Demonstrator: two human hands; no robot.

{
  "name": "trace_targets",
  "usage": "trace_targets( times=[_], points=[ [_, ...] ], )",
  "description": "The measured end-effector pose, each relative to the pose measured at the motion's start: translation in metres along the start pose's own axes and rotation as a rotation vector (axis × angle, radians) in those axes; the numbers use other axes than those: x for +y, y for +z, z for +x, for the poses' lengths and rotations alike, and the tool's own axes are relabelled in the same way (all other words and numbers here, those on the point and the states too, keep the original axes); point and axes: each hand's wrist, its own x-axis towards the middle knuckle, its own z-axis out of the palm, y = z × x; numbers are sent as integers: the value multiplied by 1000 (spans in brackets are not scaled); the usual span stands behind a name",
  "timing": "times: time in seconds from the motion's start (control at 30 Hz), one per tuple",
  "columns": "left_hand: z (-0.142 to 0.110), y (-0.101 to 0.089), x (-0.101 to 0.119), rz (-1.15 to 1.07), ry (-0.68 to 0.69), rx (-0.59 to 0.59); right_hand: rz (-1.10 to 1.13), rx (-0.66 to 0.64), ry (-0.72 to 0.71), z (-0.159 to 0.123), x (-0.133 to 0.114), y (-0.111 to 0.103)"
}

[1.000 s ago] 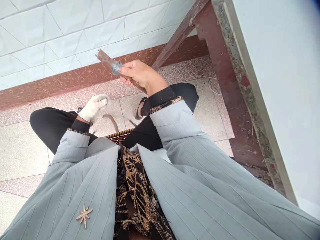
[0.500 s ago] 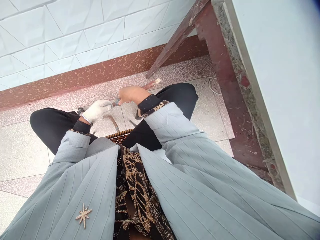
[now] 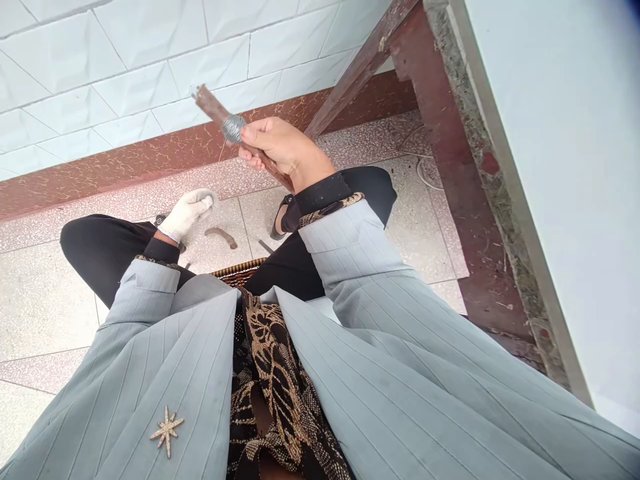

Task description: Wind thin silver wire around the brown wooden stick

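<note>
My bare right hand is raised in front of the wall, closed around a brown wooden stick. Silvery wire is wound round the stick just beyond my thumb, and a thin loose strand hangs from the winding. The stick's near end passes behind my palm and wrist. Lower and to the left, my left hand wears a white knitted glove. Its fingers are curled together over my left knee side, apart from the stick; whatever they hold, if anything, is hidden.
A short curved brown piece lies on the tiled floor between my legs. Closer in is the rim of a woven basket, partly covered by my clothes. To the right stand a slanting wooden leg and a white cable; a tiled wall rises ahead.
My right hand has lifted the stick up and away from my left hand, tilting it so its wire-wound end points up left. My left hand has let go of it and stays low.
</note>
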Motion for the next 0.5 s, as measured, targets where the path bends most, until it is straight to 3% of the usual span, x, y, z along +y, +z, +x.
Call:
trace_targets(
  times=[0.13,0.27,0.4,0.5],
  points=[
    [-2,2,7,16,-44,-18,-35,178,84,8,9,1],
    [-4,3,11,53,-74,-63,-468,175,180,16,14,8],
    [-4,0,8,92,-51,-114,-996,45,259,18,12,22],
    [-3,-4,5,72,2,-41,-1190,-165,375,16,8,32]
  ],
)
